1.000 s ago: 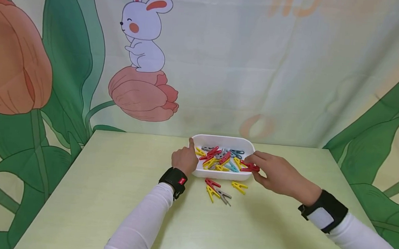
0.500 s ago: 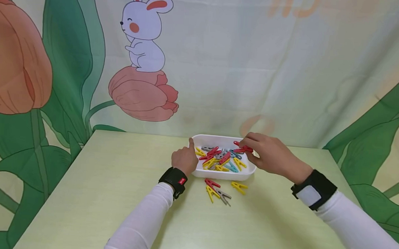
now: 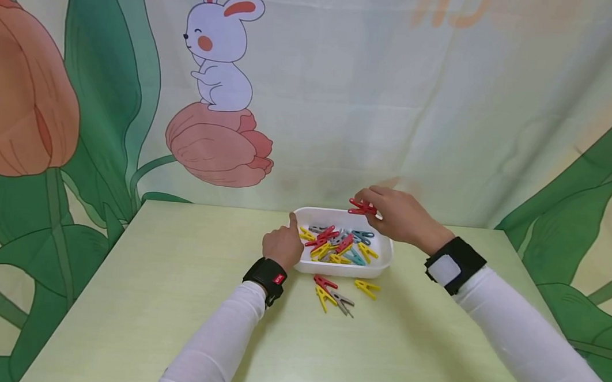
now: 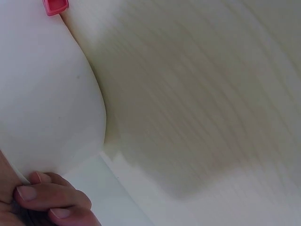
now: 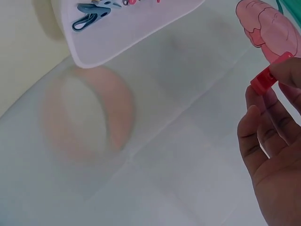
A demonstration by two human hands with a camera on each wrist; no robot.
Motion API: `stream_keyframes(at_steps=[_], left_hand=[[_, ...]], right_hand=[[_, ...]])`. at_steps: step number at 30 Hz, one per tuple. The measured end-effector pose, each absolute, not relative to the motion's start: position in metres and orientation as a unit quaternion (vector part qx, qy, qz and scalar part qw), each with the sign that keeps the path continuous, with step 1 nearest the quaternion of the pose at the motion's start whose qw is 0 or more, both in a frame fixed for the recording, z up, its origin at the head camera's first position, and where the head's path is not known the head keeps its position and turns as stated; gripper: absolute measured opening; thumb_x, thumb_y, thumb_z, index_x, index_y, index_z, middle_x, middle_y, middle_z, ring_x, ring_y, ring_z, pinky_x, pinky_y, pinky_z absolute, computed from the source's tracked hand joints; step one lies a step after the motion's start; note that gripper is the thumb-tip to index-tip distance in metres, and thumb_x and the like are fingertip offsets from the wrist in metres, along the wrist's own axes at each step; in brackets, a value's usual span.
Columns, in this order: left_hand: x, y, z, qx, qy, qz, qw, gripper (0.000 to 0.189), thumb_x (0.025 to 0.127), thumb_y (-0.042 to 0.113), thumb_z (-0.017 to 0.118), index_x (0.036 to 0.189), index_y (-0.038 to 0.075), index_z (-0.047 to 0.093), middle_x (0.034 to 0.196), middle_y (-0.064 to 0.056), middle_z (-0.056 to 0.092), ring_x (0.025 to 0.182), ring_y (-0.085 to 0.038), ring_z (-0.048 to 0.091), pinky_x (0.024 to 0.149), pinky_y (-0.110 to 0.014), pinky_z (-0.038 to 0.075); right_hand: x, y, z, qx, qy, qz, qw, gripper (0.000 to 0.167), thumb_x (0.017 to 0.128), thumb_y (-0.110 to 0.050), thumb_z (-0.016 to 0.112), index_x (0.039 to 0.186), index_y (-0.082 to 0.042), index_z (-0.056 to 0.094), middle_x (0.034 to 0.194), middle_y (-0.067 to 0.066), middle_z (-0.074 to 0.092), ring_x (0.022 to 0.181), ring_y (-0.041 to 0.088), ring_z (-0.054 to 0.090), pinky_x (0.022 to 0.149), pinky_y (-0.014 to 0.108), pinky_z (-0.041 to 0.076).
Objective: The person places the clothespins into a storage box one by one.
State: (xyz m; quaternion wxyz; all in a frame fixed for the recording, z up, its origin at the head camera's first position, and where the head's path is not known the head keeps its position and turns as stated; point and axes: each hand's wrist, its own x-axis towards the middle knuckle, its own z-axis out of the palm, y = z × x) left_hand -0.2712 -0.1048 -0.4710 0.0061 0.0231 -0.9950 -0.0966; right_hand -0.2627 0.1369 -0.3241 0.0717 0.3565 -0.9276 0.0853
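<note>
My left hand [image 3: 282, 247] holds the left end of a white plastic tray [image 3: 340, 270], one finger stretched along the rim. In the left wrist view its other fingers [image 4: 51, 197] curl against the tray's outer wall [image 4: 51, 94]. Above the tray's back right corner, my right hand [image 3: 400, 214] pinches a red clothespin [image 3: 361, 208] between thumb and fingers. The right wrist view shows this red clothespin [image 5: 264, 82] at the fingertips, apart from the tray. Red, yellow, blue and grey clothespins lie jumbled inside the tray, among them a blue clothespin [image 5: 91, 16].
Just in front of the tray lie a red clothespin [image 3: 325, 282], a grey clothespin [image 3: 343, 301] and two yellow ones, one yellow clothespin [image 3: 367, 288] apart to the right. A printed curtain [image 3: 331, 100] hangs behind the light table [image 3: 175, 299].
My right hand has carried the red clothespin from the tray's right front end up and leftward to above its back edge. The left hand and tray stay in place.
</note>
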Motion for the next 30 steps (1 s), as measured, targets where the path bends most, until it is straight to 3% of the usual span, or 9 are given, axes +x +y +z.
stream_keyframes(at_steps=[9, 17, 20, 22, 25, 27, 30], left_hand=[[-0.269, -0.107, -0.472, 0.016, -0.995, -0.094, 0.019, 0.07, 0.1, 0.025, 0.062, 0.16, 0.004, 0.034, 0.072, -0.011, 0.066, 0.06, -0.026, 0.063, 0.055, -0.038, 0.049], [-0.269, -0.106, -0.468, 0.019, -0.995, -0.098, 0.019, 0.071, 0.099, 0.024, 0.063, 0.161, 0.004, 0.033, 0.067, -0.01, 0.062, 0.057, -0.025, 0.06, 0.053, -0.037, 0.046], [-0.269, -0.105, -0.468, 0.02, -0.994, -0.102, 0.014, 0.073, 0.099, 0.024, 0.064, 0.161, 0.004, 0.033, 0.067, -0.01, 0.062, 0.057, -0.025, 0.059, 0.052, -0.037, 0.044], [-0.268, -0.105, -0.467, 0.019, -0.994, -0.104, 0.014, 0.073, 0.099, 0.024, 0.064, 0.161, 0.005, 0.033, 0.068, -0.01, 0.062, 0.057, -0.025, 0.059, 0.052, -0.037, 0.043], [-0.267, -0.104, -0.468, 0.017, -0.994, -0.106, 0.021, 0.072, 0.099, 0.023, 0.064, 0.161, 0.004, 0.034, 0.067, -0.01, 0.062, 0.056, -0.025, 0.058, 0.052, -0.037, 0.042], [-0.267, -0.105, -0.469, 0.015, -0.994, -0.105, 0.027, 0.071, 0.099, 0.023, 0.064, 0.16, 0.004, 0.035, 0.065, -0.01, 0.061, 0.055, -0.024, 0.058, 0.05, -0.036, 0.041], [-0.268, -0.105, -0.47, 0.014, -0.994, -0.104, 0.029, 0.07, 0.099, 0.022, 0.063, 0.16, 0.004, 0.035, 0.064, -0.009, 0.058, 0.054, -0.024, 0.056, 0.049, -0.035, 0.038]], right_hand=[[-0.286, 0.118, -0.355, 0.31, -0.944, 0.113, -0.007, 0.036, 0.095, -0.016, 0.073, 0.129, -0.015, 0.064, 0.116, 0.006, 0.072, 0.101, 0.027, 0.068, 0.089, 0.04, 0.06], [-0.296, 0.107, -0.38, 0.282, -0.952, 0.12, -0.026, 0.035, 0.094, -0.014, 0.075, 0.128, -0.014, 0.068, 0.116, 0.007, 0.072, 0.101, 0.028, 0.067, 0.094, 0.043, 0.059], [-0.298, 0.107, -0.39, 0.269, -0.954, 0.122, -0.039, 0.047, 0.095, -0.022, 0.076, 0.14, -0.016, 0.062, 0.132, 0.011, 0.067, 0.116, 0.033, 0.065, 0.102, 0.049, 0.055], [-0.299, 0.109, -0.394, 0.256, -0.957, 0.129, -0.05, 0.064, 0.094, -0.029, 0.076, 0.152, -0.019, 0.05, 0.152, 0.013, 0.054, 0.135, 0.037, 0.055, 0.11, 0.056, 0.048], [-0.299, 0.113, -0.396, 0.234, -0.961, 0.138, -0.062, 0.089, 0.093, -0.043, 0.075, 0.165, -0.023, 0.027, 0.173, 0.012, 0.022, 0.157, 0.041, 0.026, 0.12, 0.065, 0.03], [-0.298, 0.118, -0.394, 0.225, -0.962, 0.141, -0.065, 0.096, 0.092, -0.048, 0.074, 0.167, -0.023, 0.018, 0.175, 0.012, 0.009, 0.16, 0.042, 0.014, 0.122, 0.068, 0.021], [-0.297, 0.126, -0.395, 0.215, -0.964, 0.141, -0.063, 0.1, 0.092, -0.053, 0.07, 0.168, -0.022, 0.014, 0.176, 0.013, 0.004, 0.161, 0.042, 0.008, 0.122, 0.072, 0.014]])
